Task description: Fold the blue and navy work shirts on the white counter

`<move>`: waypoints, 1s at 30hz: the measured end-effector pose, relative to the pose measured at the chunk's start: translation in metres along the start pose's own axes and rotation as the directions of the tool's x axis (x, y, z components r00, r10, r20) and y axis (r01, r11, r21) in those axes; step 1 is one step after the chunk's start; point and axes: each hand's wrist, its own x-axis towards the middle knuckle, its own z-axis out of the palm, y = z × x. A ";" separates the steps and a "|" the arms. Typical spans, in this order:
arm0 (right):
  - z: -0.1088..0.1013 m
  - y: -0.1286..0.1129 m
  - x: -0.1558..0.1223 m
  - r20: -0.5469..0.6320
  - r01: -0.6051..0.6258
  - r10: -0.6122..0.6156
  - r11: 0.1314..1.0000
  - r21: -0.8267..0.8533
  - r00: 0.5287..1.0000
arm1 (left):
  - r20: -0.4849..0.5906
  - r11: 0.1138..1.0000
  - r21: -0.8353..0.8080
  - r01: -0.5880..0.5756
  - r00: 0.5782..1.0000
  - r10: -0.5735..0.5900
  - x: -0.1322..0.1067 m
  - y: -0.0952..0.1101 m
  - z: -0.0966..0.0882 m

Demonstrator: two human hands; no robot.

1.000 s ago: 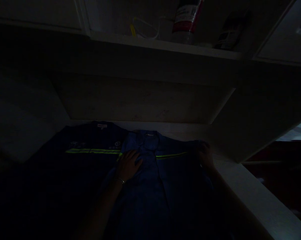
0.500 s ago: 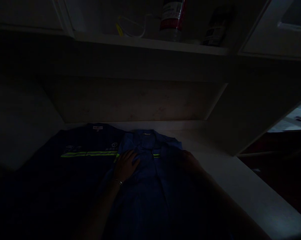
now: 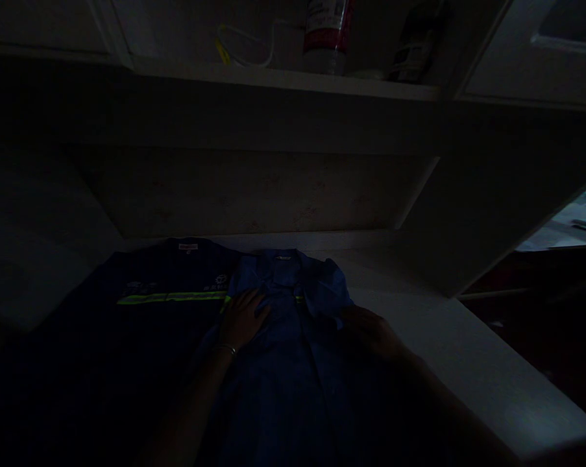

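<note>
A blue work jacket (image 3: 283, 363) lies front up, its collar toward the back wall and a short strip of yellow-green reflective tape on the chest. My left hand (image 3: 243, 318), with a bracelet at the wrist, rests flat on its left chest, fingers spread. At the jacket's right side, my right hand (image 3: 370, 331) has its fingers closed on the cloth beside a folded-over flap; deep shadow hides much of the grip. A darker navy work garment (image 3: 176, 337) with a long reflective band and white printing is spread out to the left, partly under the jacket.
Above is a white shelf (image 3: 283, 79) with a bottle with a red and white label (image 3: 328, 29), a dark bottle (image 3: 412, 55) and a looped white cord (image 3: 246, 61). The white counter (image 3: 468, 363) extends right past an upright cabinet panel (image 3: 468, 214). The light is very dim.
My right hand has moved slightly down and right. The jacket's right shoulder cloth now lies folded inward, covering more of the chest tape. My left hand stays in place on the jacket.
</note>
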 end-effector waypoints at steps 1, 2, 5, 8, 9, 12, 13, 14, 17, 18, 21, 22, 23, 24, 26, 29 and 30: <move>-0.002 0.000 0.001 0.024 0.002 -0.001 1.000 -0.007 1.000 | 0.004 1.000 0.003 -0.002 1.000 0.002 0.000 -0.001 0.001; -0.003 0.000 0.003 0.014 -0.012 0.012 1.000 -0.018 1.000 | 0.012 1.000 0.006 -0.007 1.000 0.007 0.000 -0.001 0.001; 0.003 0.006 0.016 -0.135 -0.090 0.078 0.992 -0.083 0.988 | 0.039 0.999 0.014 -0.029 0.999 0.029 -0.001 0.000 0.002; 0.023 0.014 0.032 -0.114 -0.191 0.167 0.947 -0.258 0.979 | 0.068 0.998 0.034 -0.057 0.996 0.054 -0.004 0.002 -0.002; 0.031 0.016 0.036 -0.056 -0.215 0.208 0.920 -0.329 0.976 | 0.077 0.997 0.044 -0.067 0.995 0.063 -0.007 0.002 -0.004; 0.049 0.019 0.039 0.079 -0.241 0.310 0.853 -0.463 0.947 | 0.113 0.993 0.065 -0.099 0.989 0.091 -0.019 -0.004 -0.012; 0.053 0.020 0.039 0.093 -0.239 0.319 0.846 -0.478 0.943 | 0.120 0.993 0.069 -0.100 0.989 0.091 -0.023 -0.007 -0.014; 0.055 0.020 0.038 0.090 -0.239 0.320 0.842 -0.483 0.943 | 0.124 0.993 0.071 -0.094 0.989 0.085 -0.027 -0.011 -0.016; 0.055 0.021 0.037 0.071 -0.243 0.311 0.847 -0.473 0.948 | 0.119 0.995 0.075 -0.071 0.991 0.062 -0.034 -0.020 -0.017; 0.053 0.022 0.037 0.068 -0.247 0.312 0.850 -0.465 0.948 | 0.117 0.995 0.078 -0.063 0.992 0.054 -0.034 -0.020 -0.017; 0.045 0.022 0.033 0.054 -0.299 0.357 0.847 -0.440 0.932 | 0.118 0.994 0.104 -0.010 0.993 -0.002 -0.033 -0.016 -0.015; 0.042 0.020 0.031 0.046 -0.326 0.382 0.841 -0.431 0.923 | 0.123 0.993 0.117 0.014 0.992 -0.029 -0.032 -0.013 -0.015; 0.037 0.018 0.028 0.037 -0.349 0.400 0.839 -0.417 0.916 | 0.131 0.991 0.127 0.037 0.990 -0.054 -0.031 -0.011 -0.016; 0.033 0.015 0.025 0.029 -0.358 0.402 0.844 -0.400 0.915 | 0.142 0.990 0.132 0.058 0.987 -0.077 -0.029 -0.009 -0.016; 0.022 0.002 0.017 0.000 -0.332 0.354 0.877 -0.347 0.935 | 0.169 0.987 0.122 0.101 0.978 -0.121 -0.024 -0.006 -0.017; 0.004 -0.028 0.000 -0.079 -0.280 0.270 0.940 -0.192 0.960 | 0.195 0.983 0.092 0.160 0.965 -0.175 -0.007 -0.003 -0.016; -0.002 -0.039 -0.010 -0.099 -0.291 0.281 0.951 -0.107 0.955 | 0.197 0.982 0.084 0.171 0.963 -0.185 0.000 -0.001 -0.015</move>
